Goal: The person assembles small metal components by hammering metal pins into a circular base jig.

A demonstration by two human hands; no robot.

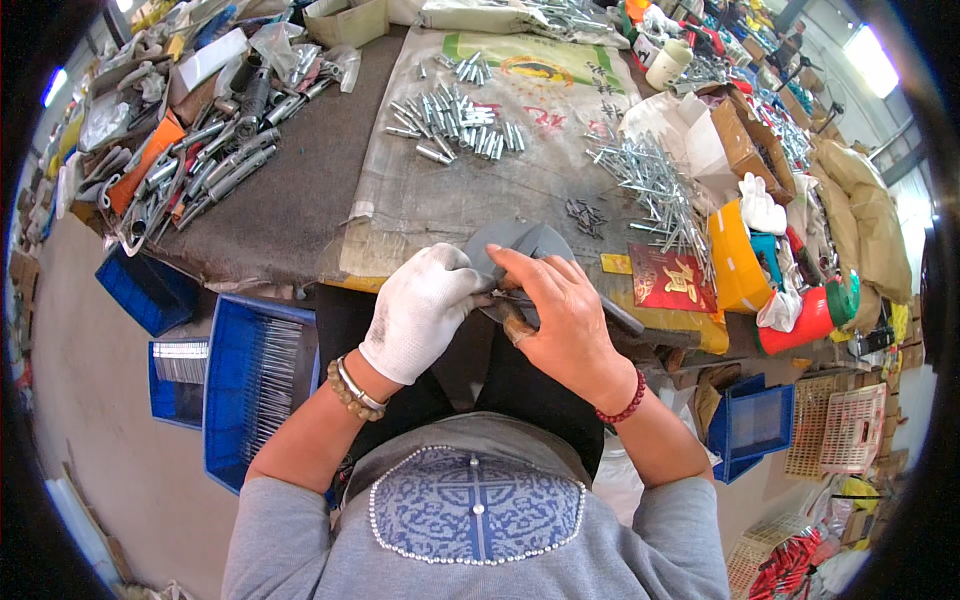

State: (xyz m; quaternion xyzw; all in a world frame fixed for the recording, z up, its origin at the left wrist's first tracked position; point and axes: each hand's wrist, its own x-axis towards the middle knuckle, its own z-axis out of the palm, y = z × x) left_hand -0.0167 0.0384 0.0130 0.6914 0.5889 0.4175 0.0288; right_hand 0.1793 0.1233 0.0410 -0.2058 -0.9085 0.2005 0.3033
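My left hand, in a white glove, is closed with its fingertips pinched at the near edge of a dark grey round disc. What it pinches is too small to make out. My bare right hand meets it there, its index finger extended over the disc and its thumb bent in underneath. A tape-like wrap circles one of its digits. Both hands are at the table's near edge, above my lap. A grey bar-like part shows beside the right hand. Small dark pieces lie beyond it.
Shiny metal sleeves and a heap of thin metal pins lie on the sacking. A red card and a yellow box sit at right. Tools crowd the left. Below stands a blue bin of rods.
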